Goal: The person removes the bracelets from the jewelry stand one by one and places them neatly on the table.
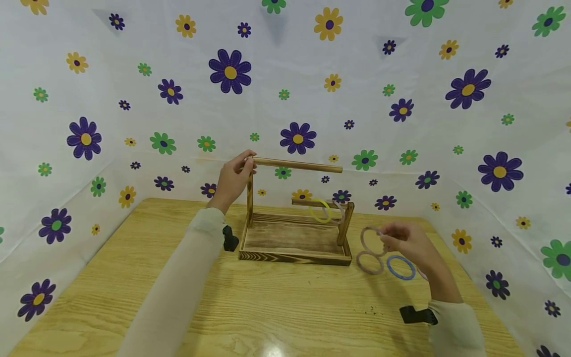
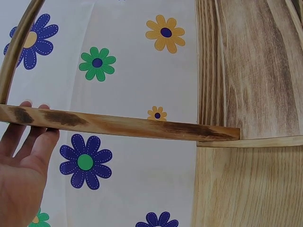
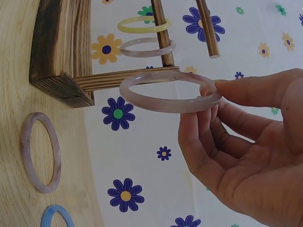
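Observation:
A brown wooden rack (image 1: 294,259) has a tall post with a long upper rod (image 1: 299,164) and a shorter post with a lower rod. My left hand (image 1: 232,181) grips the rack at the top of its tall post, fingers behind the wood. Between thumb and fingers, my right hand (image 3: 251,146) pinches a pale purple bangle (image 3: 156,105), held in the air to the right of the rack. On the lower rod hang a yellow bangle (image 3: 142,30) and a pale bangle (image 3: 142,53).
Right of the rack, a purplish bangle (image 3: 24,146) and a blue bangle (image 1: 389,267) lie on the wooden table (image 1: 267,307). Another pale bangle (image 1: 421,273) is mostly hidden by my right wrist. Flower-printed cloth (image 1: 285,59) surrounds the table's back and sides.

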{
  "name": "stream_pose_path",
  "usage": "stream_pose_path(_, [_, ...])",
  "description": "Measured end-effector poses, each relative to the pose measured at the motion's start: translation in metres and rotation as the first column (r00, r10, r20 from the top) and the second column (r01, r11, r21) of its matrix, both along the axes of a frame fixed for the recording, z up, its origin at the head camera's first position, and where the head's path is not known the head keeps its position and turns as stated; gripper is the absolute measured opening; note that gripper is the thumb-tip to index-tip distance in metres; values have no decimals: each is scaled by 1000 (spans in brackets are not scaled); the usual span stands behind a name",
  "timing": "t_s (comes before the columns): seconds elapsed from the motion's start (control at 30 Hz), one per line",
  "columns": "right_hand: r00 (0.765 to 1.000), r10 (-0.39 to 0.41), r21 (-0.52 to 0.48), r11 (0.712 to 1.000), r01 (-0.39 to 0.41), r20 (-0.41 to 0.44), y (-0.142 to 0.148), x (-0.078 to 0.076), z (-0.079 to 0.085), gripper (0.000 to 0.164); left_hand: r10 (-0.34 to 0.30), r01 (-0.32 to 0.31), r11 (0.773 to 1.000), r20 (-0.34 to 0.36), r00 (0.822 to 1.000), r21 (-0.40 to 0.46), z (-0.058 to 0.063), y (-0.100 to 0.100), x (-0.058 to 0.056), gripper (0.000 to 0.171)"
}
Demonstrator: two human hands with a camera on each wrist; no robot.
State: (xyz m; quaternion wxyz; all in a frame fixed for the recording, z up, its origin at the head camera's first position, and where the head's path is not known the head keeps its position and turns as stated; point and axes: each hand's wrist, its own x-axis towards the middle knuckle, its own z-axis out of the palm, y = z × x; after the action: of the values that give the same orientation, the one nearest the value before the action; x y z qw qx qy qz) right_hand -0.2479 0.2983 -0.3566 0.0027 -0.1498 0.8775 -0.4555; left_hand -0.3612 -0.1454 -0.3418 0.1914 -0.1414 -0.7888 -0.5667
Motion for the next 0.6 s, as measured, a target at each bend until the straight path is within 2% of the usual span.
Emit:
stream_pose_path(0.33, [998,59,20,998,-60,30,1,0,-3,21,-24,24,999,5,1000,24,1,-1,0,42])
stream_pose_path(0.4, [997,69,26,997,-70,46,2,-1,-5,21,-25,25,1000,18,1000,20,6,0,6,41])
stream_pose_path(0.6, [989,98,69,992,-106,111,4,-3,-8,26,-17,17,1000,9,1000,3,3,0,4,42])
